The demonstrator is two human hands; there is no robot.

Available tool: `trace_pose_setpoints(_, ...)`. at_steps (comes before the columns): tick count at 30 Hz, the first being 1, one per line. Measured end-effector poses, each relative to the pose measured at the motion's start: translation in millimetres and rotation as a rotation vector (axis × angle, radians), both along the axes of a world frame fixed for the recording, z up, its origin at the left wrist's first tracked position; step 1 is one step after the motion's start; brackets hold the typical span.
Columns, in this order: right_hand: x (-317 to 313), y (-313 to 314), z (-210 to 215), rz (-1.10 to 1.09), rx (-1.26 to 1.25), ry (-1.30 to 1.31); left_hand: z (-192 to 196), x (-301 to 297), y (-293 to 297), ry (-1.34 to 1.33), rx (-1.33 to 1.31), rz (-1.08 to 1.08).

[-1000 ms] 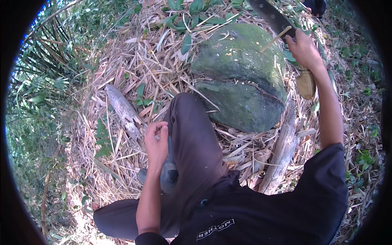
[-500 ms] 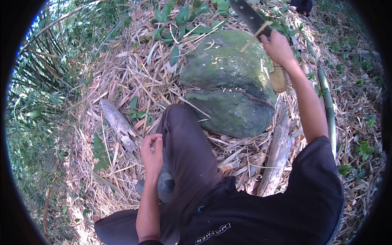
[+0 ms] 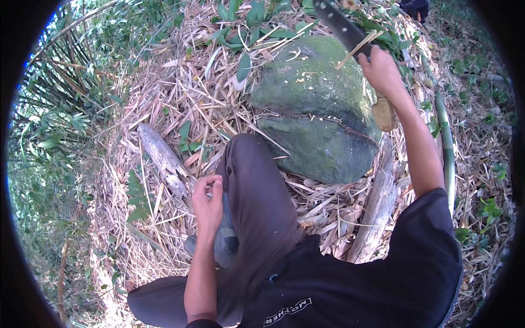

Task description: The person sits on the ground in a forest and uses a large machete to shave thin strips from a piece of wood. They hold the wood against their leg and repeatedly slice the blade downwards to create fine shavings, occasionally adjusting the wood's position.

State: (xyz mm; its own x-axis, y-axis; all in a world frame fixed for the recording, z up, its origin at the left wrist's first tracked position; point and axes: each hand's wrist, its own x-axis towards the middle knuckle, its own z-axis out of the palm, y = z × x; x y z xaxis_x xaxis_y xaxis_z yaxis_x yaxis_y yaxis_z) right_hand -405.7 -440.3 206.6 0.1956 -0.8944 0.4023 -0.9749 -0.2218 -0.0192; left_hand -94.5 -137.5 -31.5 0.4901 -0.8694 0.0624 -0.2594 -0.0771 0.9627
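my right hand (image 3: 380, 68) closed round a machete (image 3: 342, 24) handle and thin bamboo sliver (image 3: 358, 46), raised over mossy boulder (image 3: 317, 109), my left hand (image 3: 208, 205) loosely curled, empty, beside my knee (image 3: 246, 158)

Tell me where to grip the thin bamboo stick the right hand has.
Grip the stick at its free lower-left end, coming from the left over the rock. Its upper end is pinned against the blade by the right hand, so that end is blocked.

Outdoor forest or grove floor was shown: ground covered by dry bamboo leaves and stalks (image 3: 180, 104), a mossy boulder (image 3: 317, 115), green undergrowth (image 3: 49, 136), a fallen branch (image 3: 164, 158).
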Motion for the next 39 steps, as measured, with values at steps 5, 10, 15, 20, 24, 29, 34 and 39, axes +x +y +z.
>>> trace_pose_setpoints(5,-16.9,-9.4,3.0,0.001,0.096,-0.12,4.6,-6.2,-6.3,0.004,-0.034,-0.048)
trace_pose_setpoints(10,-6.6,-7.2,6.8,0.076,0.13,-0.051,3.2,-6.3,-6.1,0.039,-0.021,-0.03)
trace_pose_setpoints(15,-6.2,-3.7,-2.2,0.109,0.054,-0.021,13.6,-16.5,-4.9,0.131,0.004,-0.054)
trace_pose_setpoints(20,30.5,53.3,5.3,0.183,0.043,-0.097,52.1,-22.1,2.1,0.099,-0.122,-0.031)
trace_pose_setpoints(24,74.8,121.1,-3.0,0.246,0.048,0.011,98.3,-28.4,10.9,0.087,-0.27,-0.119)
trace_pose_setpoints(29,111.4,165.6,-56.4,0.703,-0.117,-0.126,134.4,-53.4,23.9,0.785,-0.189,-0.317)
trace_pose_setpoints(34,161.5,188.4,-95.0,0.964,-0.241,-0.195,123.3,-48.5,40.6,1.247,-0.07,-0.233)
trace_pose_setpoints(39,203.8,196.4,-114.1,1.094,-0.298,-0.238,119.4,-42.6,53.3,1.359,-0.135,-0.017)
